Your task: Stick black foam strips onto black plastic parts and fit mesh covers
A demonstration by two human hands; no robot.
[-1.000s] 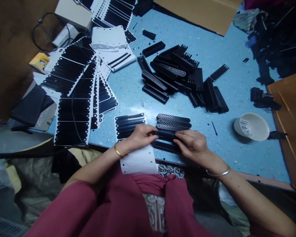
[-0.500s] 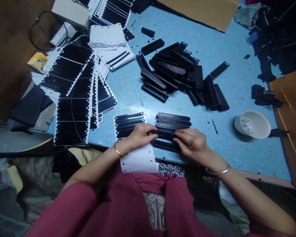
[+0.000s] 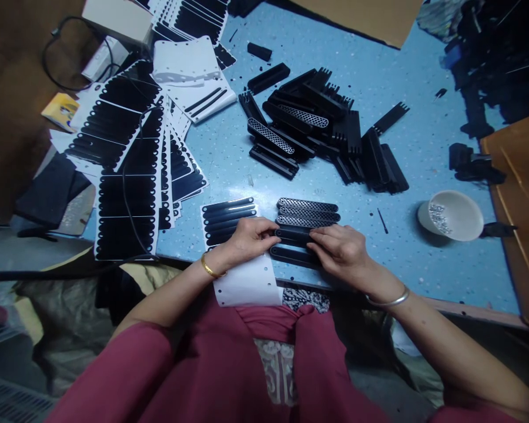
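**A:** What are the two hands on, at the near edge of the blue tabletop (image 3: 379,64)?

**B:** Both are on one long black strip (image 3: 293,236). The left hand (image 3: 247,238) pinches its left end, fingers closed on it. The right hand (image 3: 341,251) lies over its right end with fingers bent down on it; whether they grip or only press cannot be told.

**A:** And right around that strip?

**B:** Just beyond the fingertips lie three silver mesh strips (image 3: 307,212), side by side and touching. Just nearer than the held strip, partly under the right hand, lies another black strip (image 3: 291,256).

**A:** What sits under the left hand?

**B:** A white backing sheet (image 3: 247,285), its near end hanging over the tabletop edge. Black stickers (image 3: 228,218) remain on its far part, just left of the left hand's fingers.

**A:** Farther out?

**B:** Well beyond both hands, a loose pile of black plastic parts (image 3: 335,132), two with mesh faces. Far to the left of the left hand, fanned stacks of sticker sheets (image 3: 127,170) with a black cable across them. To the right of the right hand, well apart, a white bowl (image 3: 461,226) holding small shiny bits. A gold bangle (image 3: 209,270) circles the left wrist, a silver one (image 3: 390,301) the right.
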